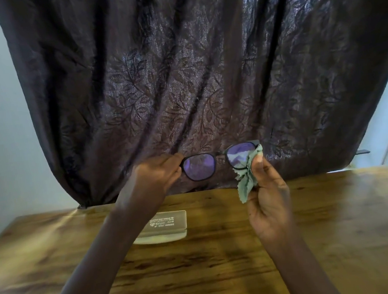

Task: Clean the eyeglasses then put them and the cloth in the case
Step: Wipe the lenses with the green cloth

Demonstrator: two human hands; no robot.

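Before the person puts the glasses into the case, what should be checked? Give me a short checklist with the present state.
1. Left hand holds the eyeglasses firmly: ok.
2. Right hand holds the cloth against one lens: ok.
3. Both lenses clean: cannot tell.
4. Case open to receive them: not ok, appears shut.
5. Case within reach on the table: ok.
6. Temples folded: cannot tell.

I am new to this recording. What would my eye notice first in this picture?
First, the black eyeglasses held up mid-frame: the left hand grips one end, the right hand presses a green cloth on the other lens. Behind hangs a dark leaf-patterned curtain; the case lies on the wooden table below.
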